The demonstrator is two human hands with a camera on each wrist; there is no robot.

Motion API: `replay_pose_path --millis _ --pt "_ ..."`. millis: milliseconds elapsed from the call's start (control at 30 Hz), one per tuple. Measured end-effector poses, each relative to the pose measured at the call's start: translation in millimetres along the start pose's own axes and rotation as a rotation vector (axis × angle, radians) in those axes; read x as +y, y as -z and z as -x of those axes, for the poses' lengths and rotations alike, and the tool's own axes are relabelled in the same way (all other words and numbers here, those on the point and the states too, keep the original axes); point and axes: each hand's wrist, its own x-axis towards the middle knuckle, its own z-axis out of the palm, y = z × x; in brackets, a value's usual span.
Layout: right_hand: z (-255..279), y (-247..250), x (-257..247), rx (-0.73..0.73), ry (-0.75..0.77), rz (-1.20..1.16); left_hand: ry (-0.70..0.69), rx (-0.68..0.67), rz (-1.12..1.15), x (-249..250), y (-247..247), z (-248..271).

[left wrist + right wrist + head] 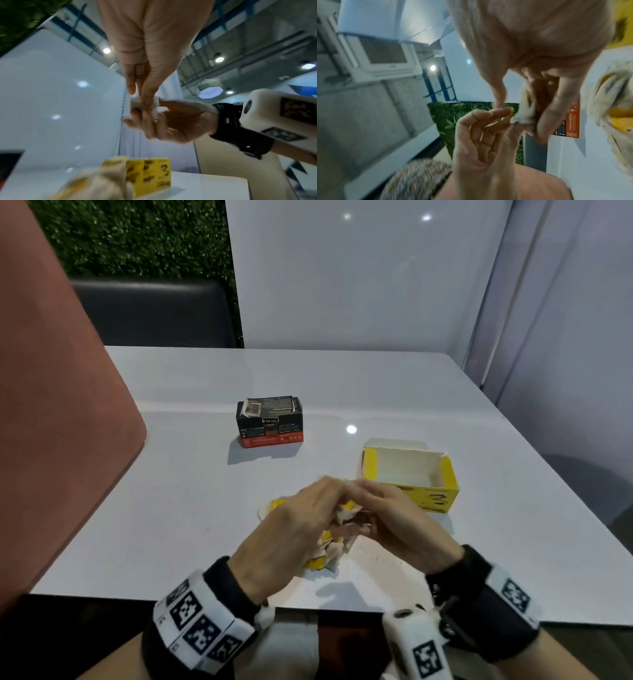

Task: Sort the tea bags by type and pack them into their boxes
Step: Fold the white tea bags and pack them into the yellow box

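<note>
Both hands meet low over the white table [178, 494] and hold one small white tea bag [136, 104] between them. My left hand [330, 491] pinches it with thumb and fingertips [147, 100]. My right hand [368, 496] grips the same tea bag [524, 115] from the other side. Under the hands lies a loose pile of white and yellow tea bags [325, 556]. To the right of the hands stands a yellow box [411, 474], open at the top, its inside looking empty. A black and red box [269, 422] stands further back on the left, tea bags showing in its top.
A pink padded seat back [51, 405] rises along the table's left side. White panels [359, 275] wall off the back and right. The near table edge runs just in front of my wrists. A dark chair [154, 313] stands behind the table.
</note>
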Motion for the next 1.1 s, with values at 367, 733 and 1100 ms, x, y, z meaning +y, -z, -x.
replay_pose_path --millis 367,733,1100 --pt "-42.5 -35.6 19.5 -0.065 0.222 0.772 0.925 0.037 1.117 -36.7 2.7 50.4" --pt "-54.1 -9.6 -0.8 0.007 0.368 1.530 1.191 0.339 1.395 -61.2 -7.4 73.6" --pt "-52.3 -20.1 26.2 -0.270 0.488 1.950 1.139 0.342 1.386 -71.5 -15.9 52.3"
